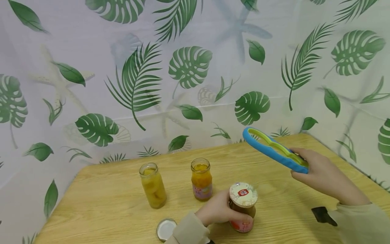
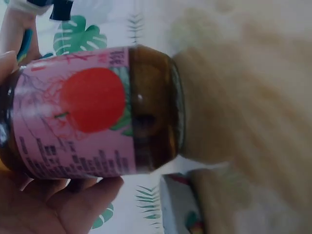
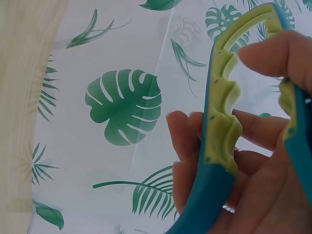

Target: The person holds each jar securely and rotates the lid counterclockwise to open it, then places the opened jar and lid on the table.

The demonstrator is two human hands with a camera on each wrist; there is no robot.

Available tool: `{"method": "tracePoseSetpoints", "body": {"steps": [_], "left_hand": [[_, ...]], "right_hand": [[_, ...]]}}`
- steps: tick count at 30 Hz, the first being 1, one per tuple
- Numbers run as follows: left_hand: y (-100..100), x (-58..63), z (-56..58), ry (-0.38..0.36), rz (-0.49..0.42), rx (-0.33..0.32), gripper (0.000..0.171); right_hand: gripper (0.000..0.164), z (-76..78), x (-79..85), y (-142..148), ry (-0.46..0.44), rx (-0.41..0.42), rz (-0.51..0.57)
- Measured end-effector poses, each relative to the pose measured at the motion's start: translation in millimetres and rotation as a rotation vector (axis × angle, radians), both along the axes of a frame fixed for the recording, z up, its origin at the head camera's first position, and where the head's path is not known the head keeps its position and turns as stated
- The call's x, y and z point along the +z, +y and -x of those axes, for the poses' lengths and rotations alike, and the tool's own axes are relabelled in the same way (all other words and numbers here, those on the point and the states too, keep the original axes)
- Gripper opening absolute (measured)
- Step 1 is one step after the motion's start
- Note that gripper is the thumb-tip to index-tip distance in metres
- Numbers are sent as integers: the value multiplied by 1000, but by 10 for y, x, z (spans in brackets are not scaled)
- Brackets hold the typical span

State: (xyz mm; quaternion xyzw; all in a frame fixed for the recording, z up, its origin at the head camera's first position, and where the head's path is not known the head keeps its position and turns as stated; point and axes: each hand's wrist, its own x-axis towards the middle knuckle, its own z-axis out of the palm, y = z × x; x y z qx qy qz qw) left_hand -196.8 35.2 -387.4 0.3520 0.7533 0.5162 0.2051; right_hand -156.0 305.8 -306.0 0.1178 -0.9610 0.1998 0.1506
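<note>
My left hand (image 1: 220, 209) grips a brown-filled jar (image 1: 242, 211) round its side. The jar wears a pale patterned lid (image 1: 243, 195) with a red badge, and its pink label (image 2: 73, 117) carries a red fruit. Up to the right, above the table, my right hand (image 1: 324, 173) holds a blue and lime-green jar opener (image 1: 274, 152) by its near end. Fingers wrap one arm of the opener (image 3: 219, 122) in the right wrist view, with the thumb by the other arm; its loop has wavy inner grips and encircles nothing.
Left of the held jar stands a lidless jar of orange fruit (image 1: 202, 179). Farther left is a taller lidless jar of yellow fruit (image 1: 153, 188). A loose metal lid (image 1: 166, 229) lies by my left sleeve. Behind the wooden table (image 1: 106, 193) hangs a leaf-print curtain (image 1: 213, 74).
</note>
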Motion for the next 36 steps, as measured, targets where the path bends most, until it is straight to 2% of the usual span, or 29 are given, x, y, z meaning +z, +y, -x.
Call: {"method": "tracePoseSetpoints", "body": {"steps": [9,12,19,24,28,31,36], "left_hand": [[-387,-35,-167,-64,-80,-51,49],[-509,-41,-194,-63,-100,-62,48],[-712,-52,-203,-62,-121,12,46],[-766,-35,-183,-1,-147,32,46],[-797,-11,-183,33,-133,84,47],[-806,13,-192,45,-137,158,46],[-798,66,-206,62,-235,303,47]], "right_hand": [[63,15,-19,-109,42,40,-43],[63,16,-22,-149,47,48,-54],[61,9,-37,-276,31,76,-49],[62,-19,-49,-340,47,82,-49],[61,-60,-50,-387,86,104,-57],[63,-98,-49,-431,131,131,-68],[66,-165,-35,-530,183,172,-83]]}}
